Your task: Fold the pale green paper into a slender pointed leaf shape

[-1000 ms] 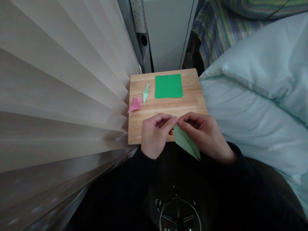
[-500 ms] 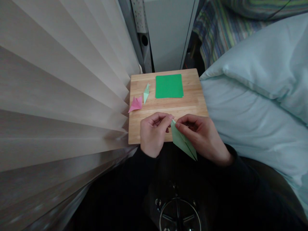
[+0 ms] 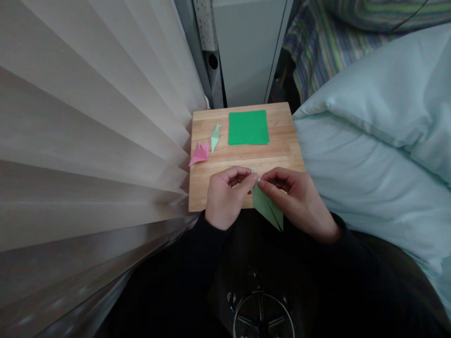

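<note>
A folded piece of light green origami paper (image 3: 268, 206) hangs between my hands, its long point toward me past the near table edge. My left hand (image 3: 229, 193) pinches its far tip between thumb and fingers. Close beside it, my right hand (image 3: 298, 199) grips the paper's right edge near the same tip, thumb on top. Part of the paper is hidden under my right fingers. Beyond my hands, a small pale green folded paper figure (image 3: 215, 137) and a pink folded paper figure (image 3: 200, 153) lie at the left.
A stack of green square paper (image 3: 248, 127) lies at the back of the small wooden table (image 3: 278, 157). A pleated curtain (image 3: 141, 141) borders the left side, pale blue bedding (image 3: 369, 155) the right. A grey cabinet (image 3: 248, 51) stands behind.
My left thumb and fingers have moved slightly right and onto the paper's tip. The paper has turned a little, its near point shifting left. My right hand has barely moved.
</note>
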`<state>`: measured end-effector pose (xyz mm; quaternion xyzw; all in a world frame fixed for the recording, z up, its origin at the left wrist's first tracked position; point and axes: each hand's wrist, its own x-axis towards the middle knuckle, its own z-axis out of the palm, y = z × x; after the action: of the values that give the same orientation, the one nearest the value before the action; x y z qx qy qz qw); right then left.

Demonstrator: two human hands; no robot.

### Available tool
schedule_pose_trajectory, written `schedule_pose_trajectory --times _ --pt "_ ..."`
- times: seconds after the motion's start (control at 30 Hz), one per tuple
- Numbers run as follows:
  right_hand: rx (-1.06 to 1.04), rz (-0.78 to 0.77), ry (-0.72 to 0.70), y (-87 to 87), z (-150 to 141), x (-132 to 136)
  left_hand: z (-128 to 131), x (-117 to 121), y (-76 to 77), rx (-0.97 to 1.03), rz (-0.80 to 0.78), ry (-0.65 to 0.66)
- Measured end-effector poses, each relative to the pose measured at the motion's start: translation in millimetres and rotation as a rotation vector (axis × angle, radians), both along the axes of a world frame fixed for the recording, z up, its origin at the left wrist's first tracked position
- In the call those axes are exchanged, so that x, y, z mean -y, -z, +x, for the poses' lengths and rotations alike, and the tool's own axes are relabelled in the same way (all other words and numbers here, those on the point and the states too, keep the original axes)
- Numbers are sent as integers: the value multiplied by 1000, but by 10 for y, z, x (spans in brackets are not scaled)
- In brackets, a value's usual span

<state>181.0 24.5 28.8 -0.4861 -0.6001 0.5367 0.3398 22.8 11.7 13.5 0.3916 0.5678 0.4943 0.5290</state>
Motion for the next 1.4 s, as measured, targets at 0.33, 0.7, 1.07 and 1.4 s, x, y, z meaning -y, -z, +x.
schedule_pose_trajectory --times 0.33,0.7,1.07,1.4 --pt "-48 -82 -90 -12 31 -19 -17 -3 12 140 -47 -5" --pt "-50 -57 -54 40 -4 3 -3 -2 20 83 -28 -23" --pt "-42 -50 -70 102 15 6 1 -16 48 117 -27 -1" --pt "-43 -81 -58 131 21 -9 12 -7 75 43 8 -30"
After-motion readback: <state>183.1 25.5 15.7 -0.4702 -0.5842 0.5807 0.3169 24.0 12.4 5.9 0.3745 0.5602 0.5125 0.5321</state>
